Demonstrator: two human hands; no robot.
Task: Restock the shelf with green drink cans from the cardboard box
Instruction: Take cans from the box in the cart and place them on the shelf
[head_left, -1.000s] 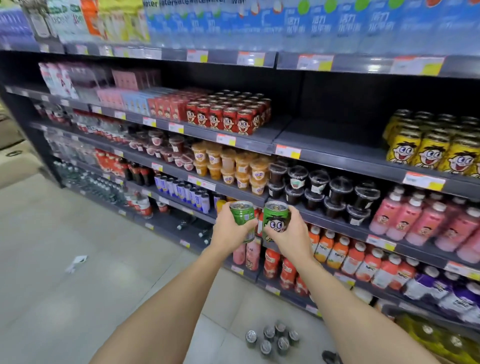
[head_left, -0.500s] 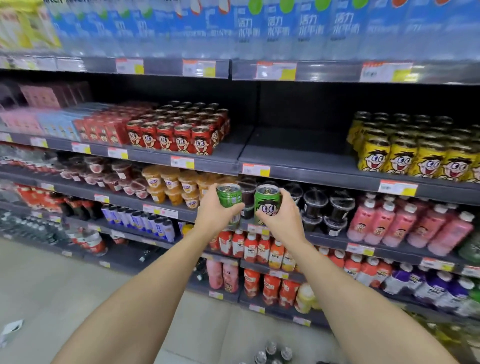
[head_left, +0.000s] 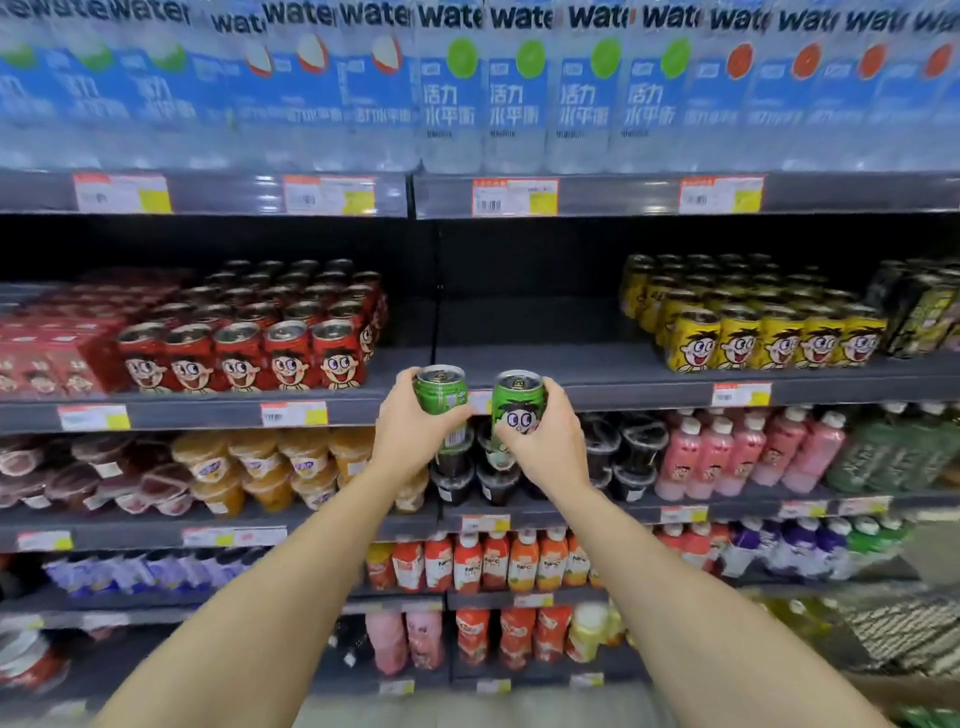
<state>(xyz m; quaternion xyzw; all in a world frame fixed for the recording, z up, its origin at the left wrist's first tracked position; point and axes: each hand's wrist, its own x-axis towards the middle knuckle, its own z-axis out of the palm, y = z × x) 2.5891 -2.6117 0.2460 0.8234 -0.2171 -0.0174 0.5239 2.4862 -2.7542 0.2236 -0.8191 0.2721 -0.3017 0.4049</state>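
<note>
Head view: two green cans, left (head_left: 441, 397) and right (head_left: 517, 408), raised at shelf's front edge (head_left: 597, 397).
Left hand (head_left: 415, 431), right hand (head_left: 548, 441) wrapped round rigid, probably slick, dentable walls; mid-body grip safest.

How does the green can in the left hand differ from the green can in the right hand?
The left can shows its back, with small print and a barcode; the right can shows its front, a cartoon face. The left can looks darker green, the right can lighter. The left hand wraps its can from the left side; the right hand holds its can from the right. Both are upright, tilted a little, with sealed tops, just before the bare shelf.
</note>
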